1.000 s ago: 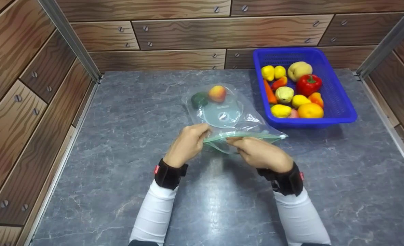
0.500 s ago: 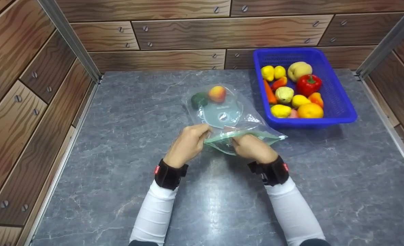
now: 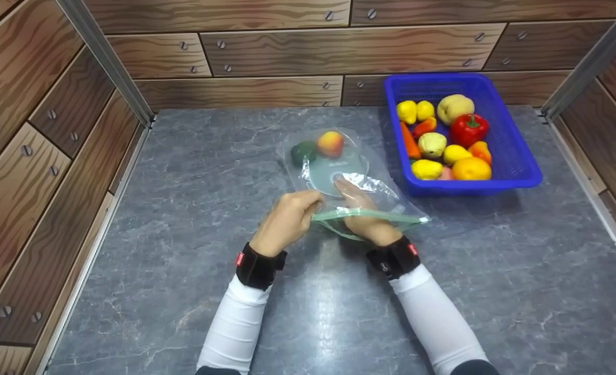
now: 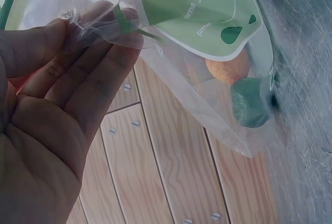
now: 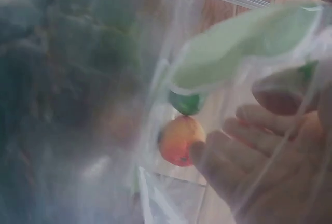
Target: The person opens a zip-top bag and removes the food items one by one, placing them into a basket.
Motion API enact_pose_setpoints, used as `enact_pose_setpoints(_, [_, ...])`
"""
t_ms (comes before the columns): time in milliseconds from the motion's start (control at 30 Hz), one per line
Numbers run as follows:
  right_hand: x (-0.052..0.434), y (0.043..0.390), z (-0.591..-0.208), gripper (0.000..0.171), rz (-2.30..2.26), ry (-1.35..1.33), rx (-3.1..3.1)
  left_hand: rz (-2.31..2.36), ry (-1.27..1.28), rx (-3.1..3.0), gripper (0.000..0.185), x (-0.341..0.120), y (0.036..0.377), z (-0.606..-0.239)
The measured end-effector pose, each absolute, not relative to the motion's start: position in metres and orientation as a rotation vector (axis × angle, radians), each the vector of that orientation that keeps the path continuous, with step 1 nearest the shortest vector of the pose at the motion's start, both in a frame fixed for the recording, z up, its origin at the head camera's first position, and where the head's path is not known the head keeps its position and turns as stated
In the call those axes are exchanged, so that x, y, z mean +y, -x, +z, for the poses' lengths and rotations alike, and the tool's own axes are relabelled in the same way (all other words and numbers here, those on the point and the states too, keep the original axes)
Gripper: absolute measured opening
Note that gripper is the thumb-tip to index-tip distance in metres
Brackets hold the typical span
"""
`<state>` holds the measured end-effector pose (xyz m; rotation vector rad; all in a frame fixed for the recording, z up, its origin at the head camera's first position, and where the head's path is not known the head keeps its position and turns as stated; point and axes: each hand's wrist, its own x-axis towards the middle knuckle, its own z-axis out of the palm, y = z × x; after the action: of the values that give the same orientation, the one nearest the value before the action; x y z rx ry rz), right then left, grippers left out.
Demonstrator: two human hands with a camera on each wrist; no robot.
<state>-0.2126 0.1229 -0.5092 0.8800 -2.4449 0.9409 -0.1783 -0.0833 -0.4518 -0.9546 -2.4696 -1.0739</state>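
A clear zip bag (image 3: 383, 182) with a green zip strip and a pale green printed panel lies mid-table, its mouth towards me. Inside, at the far end, are a peach (image 3: 330, 144) and a dark green fruit (image 3: 304, 152). My left hand (image 3: 287, 219) pinches the bag's edge at the left of the mouth, thumb against fingers. Through the mouth reaches my right hand (image 3: 361, 211), seen through the film with its fingers extended. In the right wrist view, a dark red item (image 5: 280, 93) with a green top lies against those fingers, partly blurred by the film.
A blue basket (image 3: 514, 183) stands at the back right, close to the bag. It holds lemons (image 3: 427, 170), a red bell pepper (image 3: 469, 130), an orange (image 3: 472, 169), a carrot (image 3: 409, 140) and several other fruits. Wood-patterned walls (image 3: 266, 52) bound the grey table.
My right hand has moved forward and left, from the mouth of the bag to inside it, and its fingers have straightened. The zip strip's right end has dipped slightly. My left hand stays put.
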Motion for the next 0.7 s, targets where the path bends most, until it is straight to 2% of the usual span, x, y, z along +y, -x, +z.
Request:
enact_pose_setpoints(133, [0.118, 0.217, -0.508, 0.050, 1.260, -0.741, -2.518, -1.089, 0.950, -2.479, 0.011, -0.084, 0.178, -0.451])
enact_pose_setpoints(233, [0.115, 0.222, -0.503, 0.054, 1.333, -0.688, -2.532, -1.111, 0.950, -2.488, 0.010, -0.084, 0.178, -0.451])
enact_pose_setpoints(467, [0.104, 0.242, -0.481, 0.064, 1.121, -0.598, -2.745, -1.118, 0.959, -2.481, 0.012, -0.084, 0.180, -0.451])
enact_pose_setpoints(700, [0.088, 0.258, -0.469, 0.064, 1.008, -0.593, -2.784, -1.115, 0.954, -2.480, 0.012, -0.082, 0.179, -0.453])
